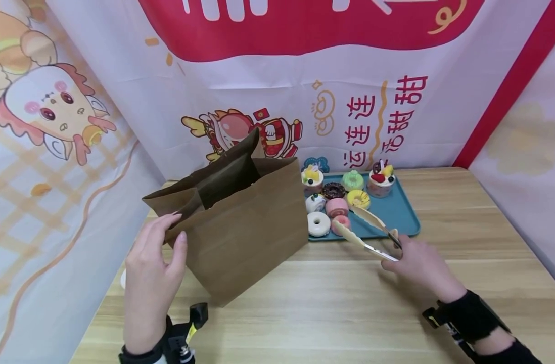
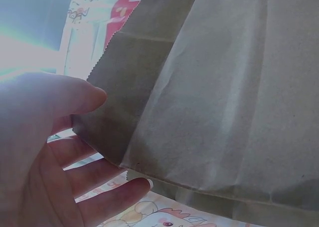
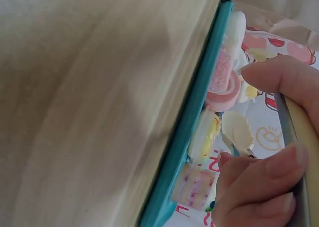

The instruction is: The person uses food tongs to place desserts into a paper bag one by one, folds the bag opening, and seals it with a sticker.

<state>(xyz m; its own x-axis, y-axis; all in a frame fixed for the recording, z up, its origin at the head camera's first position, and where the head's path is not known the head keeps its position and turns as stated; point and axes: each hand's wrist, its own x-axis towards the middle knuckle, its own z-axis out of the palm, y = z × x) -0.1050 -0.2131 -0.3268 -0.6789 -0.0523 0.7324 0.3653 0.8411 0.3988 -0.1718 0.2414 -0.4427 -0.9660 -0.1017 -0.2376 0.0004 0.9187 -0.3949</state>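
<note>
A brown paper bag stands upright on the table with its mouth open. My left hand holds the bag's near left top edge, the thumb on one face and the fingers on the other. In my right hand is a pair of tongs with cream-coloured tips spread apart. Those tips hover over the front of a blue tray, around a small pink donut. Close by are a white donut, a pink roll cake and a yellow donut.
Farther back on the tray sit a green donut, a chocolate donut and a fruit-topped cup dessert. Another cup dessert is beside the bag. A printed cloth hangs behind the wooden table.
</note>
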